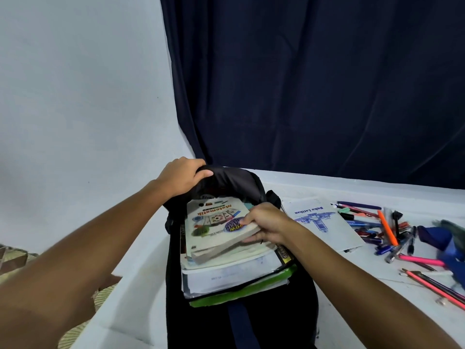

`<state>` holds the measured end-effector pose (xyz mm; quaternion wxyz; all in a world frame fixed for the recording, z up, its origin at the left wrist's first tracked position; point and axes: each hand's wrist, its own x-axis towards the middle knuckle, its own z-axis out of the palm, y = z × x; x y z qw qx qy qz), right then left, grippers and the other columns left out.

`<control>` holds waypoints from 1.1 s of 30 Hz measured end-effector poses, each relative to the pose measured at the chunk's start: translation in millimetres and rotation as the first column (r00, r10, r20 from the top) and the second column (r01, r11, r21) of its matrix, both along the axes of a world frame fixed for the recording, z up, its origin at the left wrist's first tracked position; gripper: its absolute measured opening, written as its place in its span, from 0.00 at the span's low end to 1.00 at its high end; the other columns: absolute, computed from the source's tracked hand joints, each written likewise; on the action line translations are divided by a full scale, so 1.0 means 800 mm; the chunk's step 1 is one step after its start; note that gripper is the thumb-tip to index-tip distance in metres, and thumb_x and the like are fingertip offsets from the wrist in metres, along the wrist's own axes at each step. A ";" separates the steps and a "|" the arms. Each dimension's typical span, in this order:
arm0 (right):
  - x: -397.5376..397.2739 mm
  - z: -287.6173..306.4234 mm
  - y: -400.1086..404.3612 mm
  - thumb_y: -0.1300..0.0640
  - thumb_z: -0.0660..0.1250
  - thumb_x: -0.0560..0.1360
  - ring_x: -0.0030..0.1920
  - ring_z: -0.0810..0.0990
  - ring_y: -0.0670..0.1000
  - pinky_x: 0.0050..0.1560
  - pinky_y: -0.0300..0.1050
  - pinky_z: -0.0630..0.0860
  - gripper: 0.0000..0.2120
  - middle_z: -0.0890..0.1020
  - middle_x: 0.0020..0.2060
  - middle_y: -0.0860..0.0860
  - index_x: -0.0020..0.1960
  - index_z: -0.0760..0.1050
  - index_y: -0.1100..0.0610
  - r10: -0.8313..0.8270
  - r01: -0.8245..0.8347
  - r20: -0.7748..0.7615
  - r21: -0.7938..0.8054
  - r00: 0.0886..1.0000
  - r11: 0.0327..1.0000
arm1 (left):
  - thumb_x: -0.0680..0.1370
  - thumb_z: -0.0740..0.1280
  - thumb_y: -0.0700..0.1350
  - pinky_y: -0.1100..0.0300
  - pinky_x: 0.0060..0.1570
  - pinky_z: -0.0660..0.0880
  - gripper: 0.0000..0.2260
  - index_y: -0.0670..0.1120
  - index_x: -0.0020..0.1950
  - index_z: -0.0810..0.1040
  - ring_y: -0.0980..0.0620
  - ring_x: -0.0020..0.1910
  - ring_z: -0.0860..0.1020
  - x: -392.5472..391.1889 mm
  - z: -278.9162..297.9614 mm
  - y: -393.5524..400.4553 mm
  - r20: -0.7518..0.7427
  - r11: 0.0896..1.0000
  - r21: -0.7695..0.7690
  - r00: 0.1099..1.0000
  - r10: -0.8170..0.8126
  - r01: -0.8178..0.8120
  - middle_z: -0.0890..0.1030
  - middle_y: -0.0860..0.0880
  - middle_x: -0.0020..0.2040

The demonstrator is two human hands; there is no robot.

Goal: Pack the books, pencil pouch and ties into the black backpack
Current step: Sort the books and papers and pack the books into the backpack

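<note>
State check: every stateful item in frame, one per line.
black backpack: lying on table, mouth held open
left hand: grips backpack's top flap
right hand: grips Matematik book
Matematik book: on the stack, partly inside the mouth
Buku Latihan book: flat on table, unpacked
pens: loose on table

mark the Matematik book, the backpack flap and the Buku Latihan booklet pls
Matematik book (214, 222): head view, front cover.
Backpack flap (231, 180): head view, raised top edge.
Buku Latihan booklet (324, 222): head view, cover middle.

Books (227, 250) stacked in open backpack (234, 180)
</note>
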<state>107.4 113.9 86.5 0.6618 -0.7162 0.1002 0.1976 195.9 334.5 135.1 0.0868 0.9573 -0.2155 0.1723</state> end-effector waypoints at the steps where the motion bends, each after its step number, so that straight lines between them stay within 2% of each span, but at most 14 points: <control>1: -0.002 0.003 0.003 0.66 0.67 0.76 0.38 0.84 0.56 0.36 0.50 0.83 0.03 0.81 0.44 0.58 0.47 0.73 0.64 0.072 -0.040 0.096 -0.301 0.993 0.953 | 0.82 0.59 0.57 0.54 0.43 0.70 0.18 0.44 0.55 0.78 0.43 0.46 0.79 0.001 0.000 0.000 -0.001 1.000 -0.003 1.000 -0.002 0.002 0.82 0.45 0.46; 2: -0.006 0.006 0.007 0.61 0.67 0.76 0.41 0.83 0.57 0.39 0.50 0.82 0.05 0.80 0.47 0.57 0.48 0.72 0.61 0.196 -0.054 0.159 -0.628 0.968 0.776 | 0.81 0.59 0.57 0.54 0.44 0.71 0.18 0.44 0.55 0.78 0.43 0.47 0.79 0.001 0.000 0.001 -0.007 1.000 -0.007 1.000 -0.004 0.004 0.83 0.45 0.47; 3: -0.010 0.010 0.011 0.57 0.65 0.77 0.47 0.82 0.57 0.42 0.49 0.78 0.06 0.80 0.50 0.57 0.51 0.73 0.59 0.317 -0.009 0.175 -0.864 0.932 0.503 | 0.81 0.59 0.58 0.54 0.45 0.71 0.18 0.45 0.56 0.78 0.43 0.48 0.79 0.002 -0.001 0.001 -0.013 1.000 -0.013 1.000 -0.006 0.006 0.83 0.45 0.48; 4: -0.014 0.012 0.015 0.54 0.63 0.78 0.52 0.80 0.58 0.45 0.48 0.73 0.09 0.79 0.54 0.57 0.55 0.74 0.57 0.403 0.085 0.189 -0.961 0.896 0.262 | 0.81 0.59 0.58 0.54 0.45 0.71 0.18 0.45 0.56 0.79 0.44 0.48 0.79 0.002 -0.001 0.001 -0.020 1.000 -0.017 1.000 -0.008 0.008 0.83 0.45 0.48; 5: -0.016 0.010 0.021 0.52 0.60 0.79 0.56 0.78 0.59 0.48 0.48 0.71 0.13 0.77 0.57 0.57 0.59 0.75 0.57 0.470 0.175 0.227 -0.973 0.853 0.152 | 0.81 0.59 0.57 0.55 0.45 0.71 0.18 0.45 0.55 0.79 0.44 0.48 0.79 0.003 0.000 0.001 -0.027 1.000 -0.021 1.000 -0.011 0.011 0.83 0.45 0.48; 7: -0.020 -0.003 0.034 0.48 0.55 0.81 0.63 0.73 0.61 0.57 0.52 0.71 0.18 0.73 0.62 0.58 0.66 0.74 0.55 0.607 0.196 0.288 -0.957 0.741 0.214 | 0.81 0.60 0.57 0.55 0.44 0.71 0.17 0.44 0.52 0.79 0.45 0.46 0.79 0.004 -0.001 0.001 -0.040 0.999 -0.033 0.999 -0.022 0.021 0.82 0.46 0.46; 9: -0.019 -0.028 0.047 0.44 0.50 0.83 0.72 0.63 0.63 0.71 0.60 0.62 0.23 0.66 0.72 0.60 0.73 0.66 0.51 0.738 0.045 0.214 -0.969 0.640 0.242 | 0.81 0.60 0.58 0.54 0.43 0.71 0.17 0.44 0.50 0.78 0.46 0.44 0.78 0.004 -0.001 0.002 -0.056 0.999 -0.044 0.998 -0.033 0.031 0.82 0.47 0.43; 11: -0.015 -0.055 0.055 0.41 0.45 0.83 0.77 0.49 0.65 0.75 0.66 0.45 0.26 0.53 0.78 0.58 0.78 0.53 0.47 0.743 -0.090 0.095 -0.975 0.662 0.205 | 0.81 0.61 0.57 0.55 0.43 0.71 0.17 0.45 0.51 0.79 0.48 0.42 0.77 0.003 -0.001 0.003 -0.076 0.998 -0.050 0.996 -0.044 0.040 0.81 0.48 0.43; 13: -0.003 -0.069 0.058 0.40 0.43 0.83 0.78 0.42 0.65 0.75 0.66 0.38 0.27 0.47 0.79 0.57 0.79 0.47 0.46 0.705 -0.096 0.085 -0.972 0.704 0.214 | 0.81 0.61 0.57 0.56 0.42 0.70 0.16 0.45 0.51 0.79 0.49 0.41 0.77 0.001 0.001 0.003 -0.105 0.997 -0.058 0.993 -0.053 0.047 0.79 0.51 0.40; 20: 0.045 -0.066 0.072 0.40 0.42 0.83 0.77 0.42 0.66 0.74 0.67 0.39 0.27 0.46 0.79 0.58 0.80 0.46 0.45 0.664 -0.086 0.047 -0.982 0.747 0.166 | 0.81 0.63 0.54 0.62 0.37 0.66 0.13 0.46 0.52 0.80 0.57 0.36 0.73 -0.005 0.007 0.003 -0.185 0.995 -0.078 0.980 -0.080 0.066 0.73 0.58 0.34; 24: 0.062 -0.066 0.076 0.39 0.41 0.82 0.78 0.44 0.65 0.75 0.66 0.40 0.27 0.47 0.79 0.57 0.79 0.46 0.44 0.658 -0.076 0.048 -0.984 0.751 0.159 | 0.80 0.64 0.55 0.55 0.43 0.73 0.15 0.44 0.52 0.80 0.51 0.39 0.76 -0.008 0.008 0.005 -0.228 0.997 -0.060 0.972 -0.064 0.051 0.79 0.49 0.39; 26: 0.066 -0.068 0.076 0.39 0.41 0.82 0.78 0.46 0.64 0.75 0.65 0.41 0.27 0.49 0.79 0.56 0.79 0.48 0.43 0.658 -0.063 0.073 -0.982 0.749 0.180 | 0.80 0.64 0.55 0.52 0.46 0.74 0.16 0.43 0.51 0.80 0.49 0.41 0.77 -0.010 0.005 0.007 -0.245 0.998 -0.059 0.968 -0.052 0.039 0.79 0.47 0.40; 30: 0.065 -0.071 0.074 0.38 0.43 0.82 0.77 0.52 0.63 0.75 0.64 0.45 0.27 0.55 0.78 0.56 0.78 0.52 0.44 0.658 -0.020 0.130 -0.977 0.742 0.214 | 0.80 0.64 0.56 0.52 0.45 0.74 0.16 0.43 0.51 0.80 0.50 0.39 0.77 -0.016 -0.006 0.008 -0.254 0.996 -0.083 0.966 -0.036 0.015 0.80 0.48 0.38; 33: 0.058 -0.070 0.069 0.39 0.49 0.82 0.74 0.61 0.62 0.74 0.61 0.51 0.25 0.65 0.74 0.58 0.76 0.61 0.46 0.667 0.016 0.229 -0.951 0.709 0.309 | 0.78 0.65 0.58 0.52 0.49 0.76 0.17 0.46 0.55 0.81 0.49 0.44 0.78 -0.021 -0.017 0.011 -0.253 0.995 -0.094 0.967 -0.015 -0.009 0.82 0.48 0.45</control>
